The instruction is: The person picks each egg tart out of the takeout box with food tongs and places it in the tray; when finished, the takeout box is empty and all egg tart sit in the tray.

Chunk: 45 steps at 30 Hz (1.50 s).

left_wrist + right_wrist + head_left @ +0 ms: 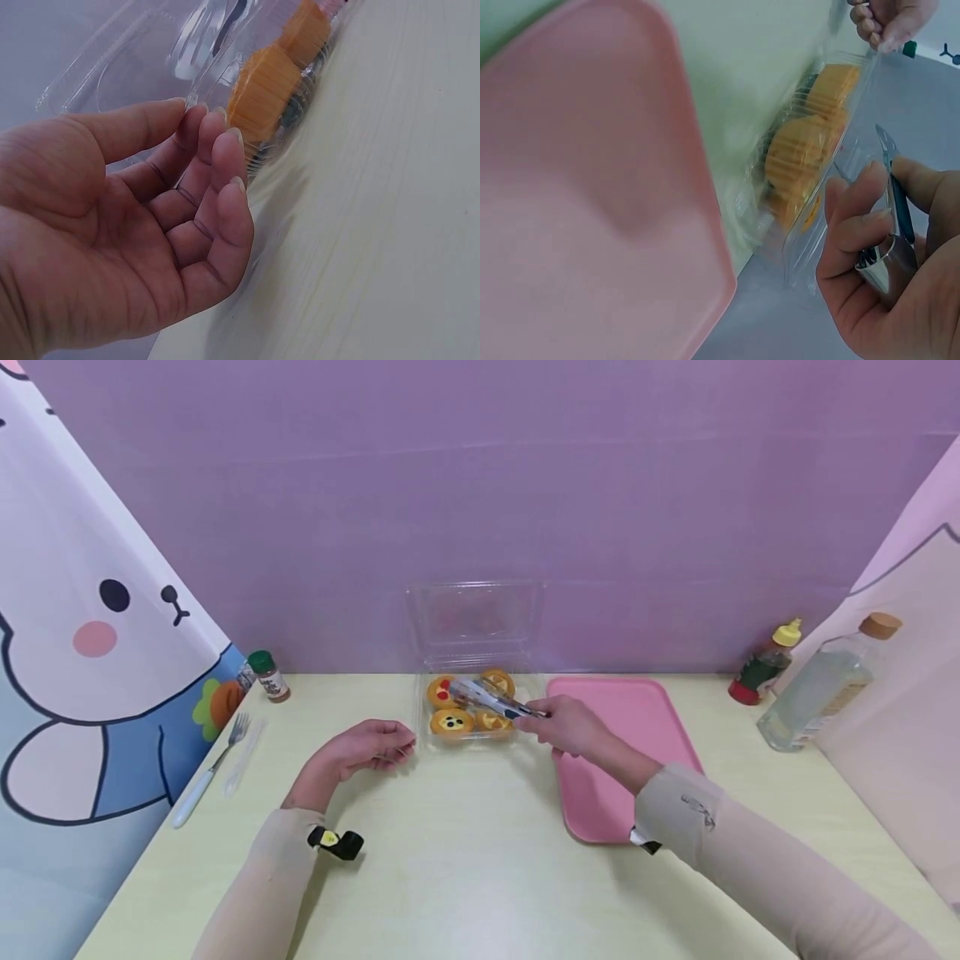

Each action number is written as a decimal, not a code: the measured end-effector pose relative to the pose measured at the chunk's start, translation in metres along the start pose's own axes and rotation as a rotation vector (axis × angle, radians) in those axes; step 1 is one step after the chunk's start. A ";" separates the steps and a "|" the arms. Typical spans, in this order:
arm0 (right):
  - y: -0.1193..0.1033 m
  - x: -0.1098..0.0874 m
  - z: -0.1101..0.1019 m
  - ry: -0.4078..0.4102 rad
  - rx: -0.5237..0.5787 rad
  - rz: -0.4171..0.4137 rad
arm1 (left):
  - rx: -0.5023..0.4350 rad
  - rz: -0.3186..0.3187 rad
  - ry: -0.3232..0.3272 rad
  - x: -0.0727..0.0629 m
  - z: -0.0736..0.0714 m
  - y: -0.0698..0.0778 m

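A clear plastic clamshell box (477,618) stands with its lid raised against the back wall, holding several egg tarts (452,723) with different toppings. My left hand (371,746) pinches the box's left rim between thumb and fingertips; the left wrist view shows the thumb meeting the index finger (196,124) at the edge. In my right hand (573,727) is a pair of metal tongs (491,700), gripped at the handle end. The tongs reach leftward over the tarts, overlapping them in the head view. In the right wrist view, fingers and thumb close round the tongs (889,274).
A pink tray (622,693) lies right of the box, under the right forearm. Far right stand a yellow-capped sauce bottle (763,668) and a large clear bottle (817,689). On the left are a green-capped shaker (270,678), a fork (210,772) and a thin wrapped item (243,757).
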State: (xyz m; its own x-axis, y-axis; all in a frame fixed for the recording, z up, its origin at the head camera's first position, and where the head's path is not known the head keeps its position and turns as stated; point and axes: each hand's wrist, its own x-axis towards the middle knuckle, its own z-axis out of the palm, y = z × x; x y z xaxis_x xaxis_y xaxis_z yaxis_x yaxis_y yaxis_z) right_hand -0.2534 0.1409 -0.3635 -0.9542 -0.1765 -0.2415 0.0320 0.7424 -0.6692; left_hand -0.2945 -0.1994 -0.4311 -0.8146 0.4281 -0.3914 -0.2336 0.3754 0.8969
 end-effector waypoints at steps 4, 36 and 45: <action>-0.006 0.005 0.007 0.003 -0.055 0.020 | -0.003 0.006 -0.007 -0.001 0.000 -0.001; -0.044 0.011 0.017 0.001 -0.299 0.093 | -0.005 0.024 -0.024 0.002 0.000 -0.001; -0.049 0.010 0.015 -0.018 -0.360 0.084 | 0.009 0.025 -0.023 0.000 -0.002 0.000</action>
State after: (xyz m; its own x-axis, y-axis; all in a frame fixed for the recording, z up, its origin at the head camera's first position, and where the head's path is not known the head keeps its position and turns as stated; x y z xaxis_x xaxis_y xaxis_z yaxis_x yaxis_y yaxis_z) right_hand -0.2598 0.0929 -0.3439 -0.9474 -0.1144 -0.2991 -0.0001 0.9342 -0.3569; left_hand -0.2960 -0.2008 -0.4307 -0.8073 0.4564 -0.3740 -0.2086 0.3722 0.9044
